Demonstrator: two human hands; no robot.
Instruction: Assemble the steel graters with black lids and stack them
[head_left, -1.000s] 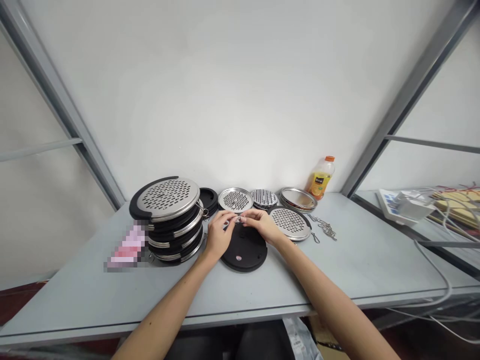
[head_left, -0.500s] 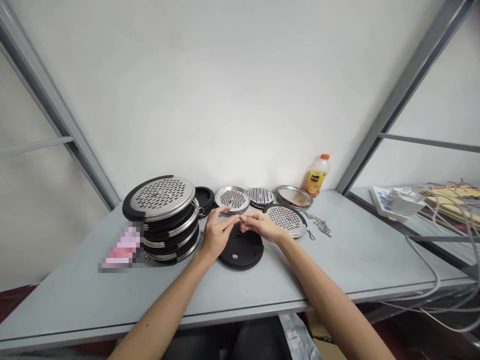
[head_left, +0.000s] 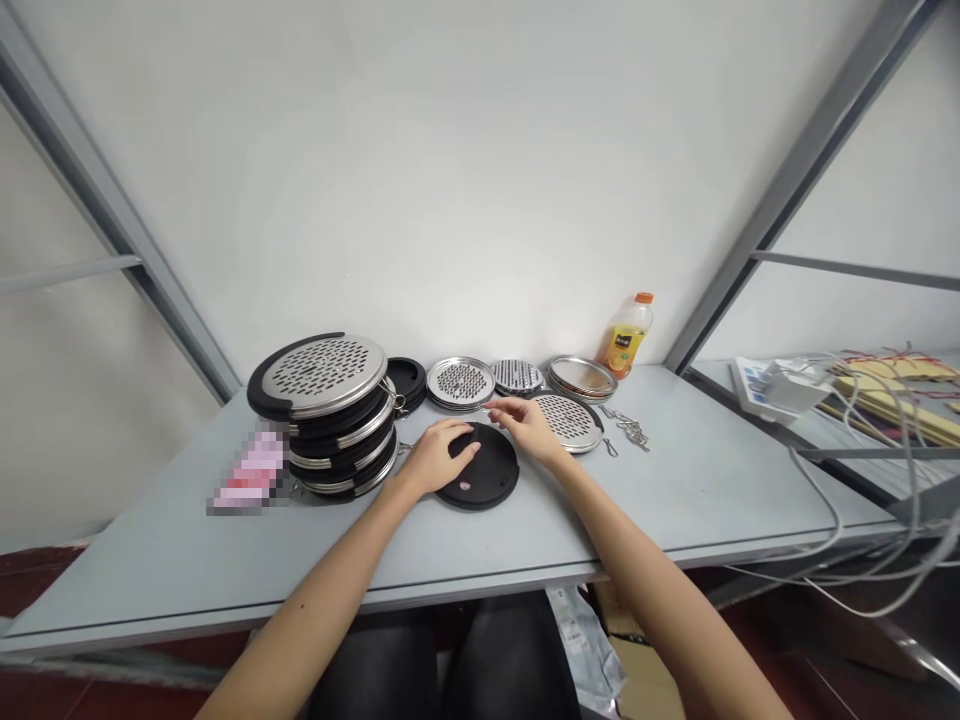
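Observation:
A round black base (head_left: 491, 478) with small openings lies flat on the table in front of me. My left hand (head_left: 436, 460) grips its left rim, thumb and fingers over the top surface. Above its far edge, my right hand (head_left: 525, 428) has thumb and forefinger pinched on a small thin metal piece, mostly hidden by the fingertips. Just right of that hand lies a perforated grater disc (head_left: 568, 420) with a black edge. Beside it are a small metal clip (head_left: 610, 449) and several more in a loose pile (head_left: 628, 428).
At left stands a tall stack of black-rimmed graters (head_left: 326, 375). Along the wall are a black ring (head_left: 405, 382), grater plates (head_left: 459, 382), a slotted plate (head_left: 517, 375), shiny discs (head_left: 582, 377) and a juice bottle (head_left: 627, 340). A power strip (head_left: 757, 390) with cables lies right.
My hands have come apart. The left has dropped onto the black base, while the right stays above its far edge with the small metal piece. The view has shifted slightly.

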